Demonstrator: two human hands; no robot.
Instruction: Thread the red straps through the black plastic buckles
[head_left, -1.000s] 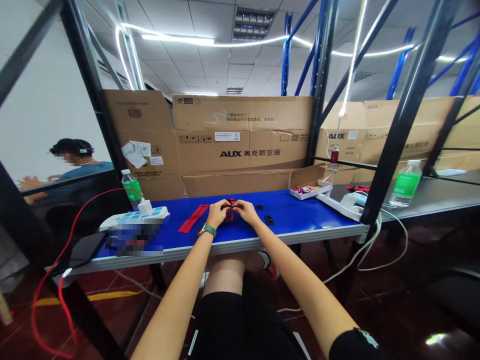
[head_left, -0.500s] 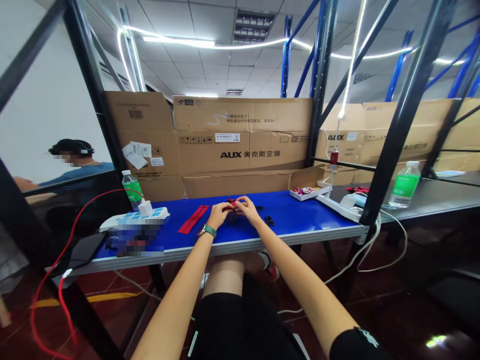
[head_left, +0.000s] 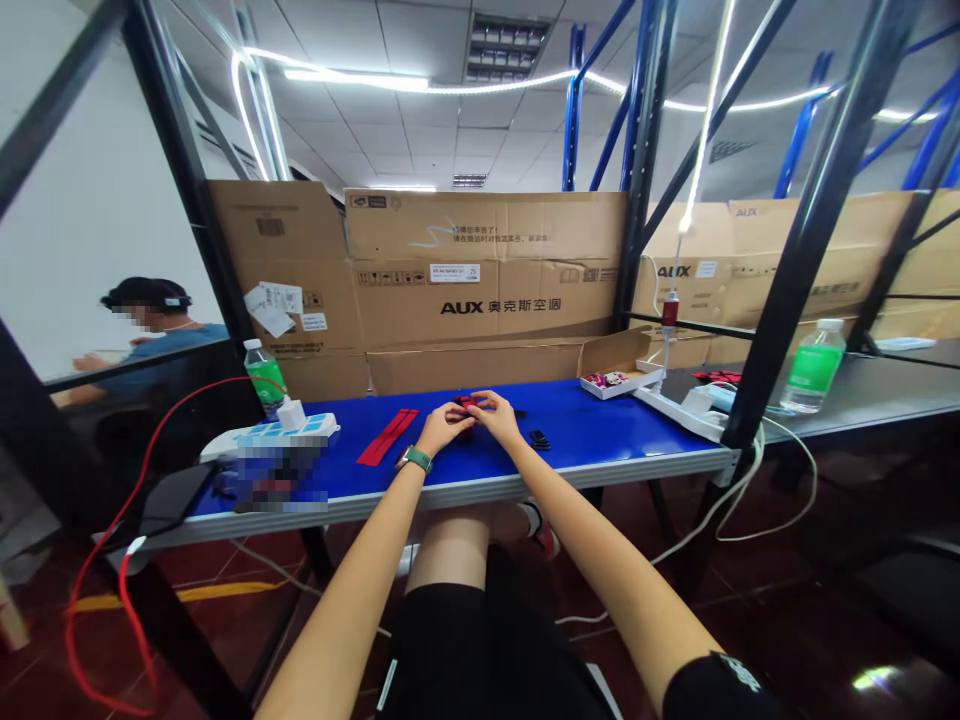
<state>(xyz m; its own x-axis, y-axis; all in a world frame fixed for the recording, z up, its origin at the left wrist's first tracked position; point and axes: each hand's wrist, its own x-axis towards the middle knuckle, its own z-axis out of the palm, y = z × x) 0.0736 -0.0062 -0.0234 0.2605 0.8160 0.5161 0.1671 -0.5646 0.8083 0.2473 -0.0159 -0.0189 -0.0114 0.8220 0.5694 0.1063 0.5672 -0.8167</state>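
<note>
My left hand [head_left: 445, 427] and my right hand [head_left: 495, 416] meet above the middle of the blue tabletop, fingers pinched together. Between their fingertips is a small red and black strap piece [head_left: 466, 401], mostly hidden by the fingers. Red flat strips [head_left: 388, 437] lie on the table to the left of my left hand. Small black pieces [head_left: 539, 440], too small to name, rest close to my right wrist. Another dark bit [head_left: 520, 413] lies just beyond my right hand.
An open white box [head_left: 621, 383] with small colourful items stands at the back right. Power strips [head_left: 270, 436] and green-labelled bottles [head_left: 814, 366] flank the workplace. Cardboard [head_left: 487, 290] closes off the back. A seated person [head_left: 165, 335] works at the far left.
My fingers have shifted slightly around the red and black strap piece, and the left fingers sit a little flatter. Both hands stay in nearly the same place.
</note>
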